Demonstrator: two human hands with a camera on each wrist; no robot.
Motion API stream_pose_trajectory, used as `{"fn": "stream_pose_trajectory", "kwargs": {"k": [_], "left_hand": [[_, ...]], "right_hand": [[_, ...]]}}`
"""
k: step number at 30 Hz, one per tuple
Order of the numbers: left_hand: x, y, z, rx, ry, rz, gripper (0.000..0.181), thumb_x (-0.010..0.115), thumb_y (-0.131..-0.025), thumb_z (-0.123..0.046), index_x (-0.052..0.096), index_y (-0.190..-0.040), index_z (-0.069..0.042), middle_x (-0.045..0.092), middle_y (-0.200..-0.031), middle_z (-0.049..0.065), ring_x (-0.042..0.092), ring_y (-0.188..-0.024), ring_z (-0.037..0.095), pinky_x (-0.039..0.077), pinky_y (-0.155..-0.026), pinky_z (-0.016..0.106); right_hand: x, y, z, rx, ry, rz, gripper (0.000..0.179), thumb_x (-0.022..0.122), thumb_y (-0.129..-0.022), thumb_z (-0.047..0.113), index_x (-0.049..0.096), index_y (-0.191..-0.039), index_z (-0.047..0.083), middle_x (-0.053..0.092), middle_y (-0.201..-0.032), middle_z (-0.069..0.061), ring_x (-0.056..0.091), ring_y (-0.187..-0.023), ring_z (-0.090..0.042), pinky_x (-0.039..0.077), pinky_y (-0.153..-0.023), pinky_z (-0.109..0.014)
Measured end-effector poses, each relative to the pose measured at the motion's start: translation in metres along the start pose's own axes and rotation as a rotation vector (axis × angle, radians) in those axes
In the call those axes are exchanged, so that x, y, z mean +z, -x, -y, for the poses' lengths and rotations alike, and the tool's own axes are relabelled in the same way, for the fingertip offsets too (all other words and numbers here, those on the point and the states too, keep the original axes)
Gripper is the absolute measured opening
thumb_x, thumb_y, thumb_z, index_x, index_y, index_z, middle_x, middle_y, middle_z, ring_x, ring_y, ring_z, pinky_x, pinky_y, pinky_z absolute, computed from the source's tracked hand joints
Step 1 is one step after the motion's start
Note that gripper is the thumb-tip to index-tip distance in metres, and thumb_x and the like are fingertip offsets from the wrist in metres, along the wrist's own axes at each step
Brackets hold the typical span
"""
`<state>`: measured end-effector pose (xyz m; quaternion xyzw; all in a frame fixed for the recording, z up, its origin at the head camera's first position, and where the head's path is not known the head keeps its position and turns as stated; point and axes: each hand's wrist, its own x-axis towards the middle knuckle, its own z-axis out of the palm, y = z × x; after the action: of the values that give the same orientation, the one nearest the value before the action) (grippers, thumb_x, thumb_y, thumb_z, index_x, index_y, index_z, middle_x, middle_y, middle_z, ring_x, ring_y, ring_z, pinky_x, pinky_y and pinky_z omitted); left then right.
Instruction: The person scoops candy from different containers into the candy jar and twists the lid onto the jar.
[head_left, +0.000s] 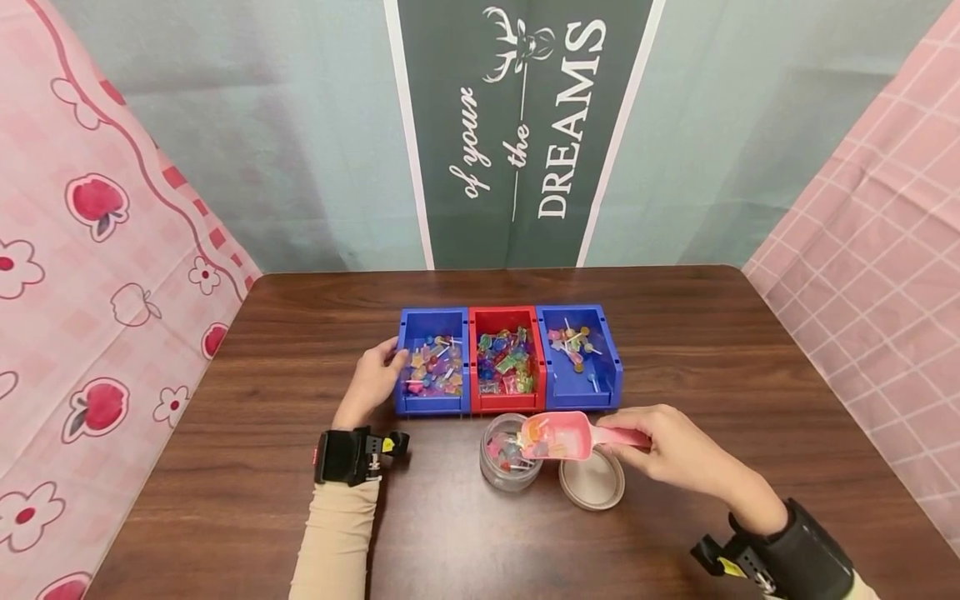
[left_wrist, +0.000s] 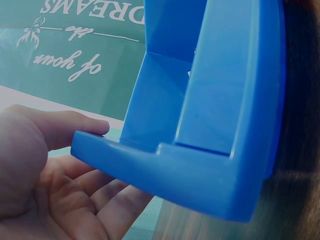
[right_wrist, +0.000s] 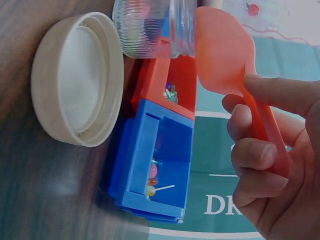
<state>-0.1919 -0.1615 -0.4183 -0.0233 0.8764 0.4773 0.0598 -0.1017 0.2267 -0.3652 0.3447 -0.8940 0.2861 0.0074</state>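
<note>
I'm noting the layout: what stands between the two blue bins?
A red bin stands between the left blue bin, gripped by the left hand, and the right blue bin. The head view shows it.

A cloth-walled tabletop nook (home or studio unclear), with patterned hangings [head_left: 315, 150] round a wood-grain table [head_left: 697, 350].
</note>
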Motion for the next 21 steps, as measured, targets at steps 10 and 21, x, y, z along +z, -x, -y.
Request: {"fn": "stream_pose_trajectory", "kwargs": {"k": [10, 21], "left_hand": [[-0.003, 0.000, -0.003, -0.019, 0.011, 0.009, 0.049, 0.042, -0.103, -0.018, 0.035, -0.145, 0.005, 0.051, -0.140, 0.027, 0.055, -0.124, 0.037, 0.043, -0.109, 0.050], [0.000, 0.001, -0.002, -0.019, 0.025, 0.013, 0.048, 0.042, -0.103, -0.017, 0.034, -0.145, 0.005, 0.050, -0.140, 0.028, 0.054, -0.126, 0.037, 0.043, -0.108, 0.050]], "right_hand": [[-0.017, -0.019, 0.015, 0.025, 0.082, 0.053, 0.017, 0.079, -0.076, 0.013, 0.074, -0.092, 0.014, 0.066, -0.072, 0.010, 0.039, -0.059, 0.008, 0.035, -0.050, -0.013], [-0.027, -0.041, 0.034, 0.083, 0.107, 0.176, 0.011, 0.077, -0.080, 0.021, 0.075, -0.089, 0.016, 0.068, -0.073, 0.010, 0.043, -0.059, 0.005, 0.037, -0.053, -0.015]]}}
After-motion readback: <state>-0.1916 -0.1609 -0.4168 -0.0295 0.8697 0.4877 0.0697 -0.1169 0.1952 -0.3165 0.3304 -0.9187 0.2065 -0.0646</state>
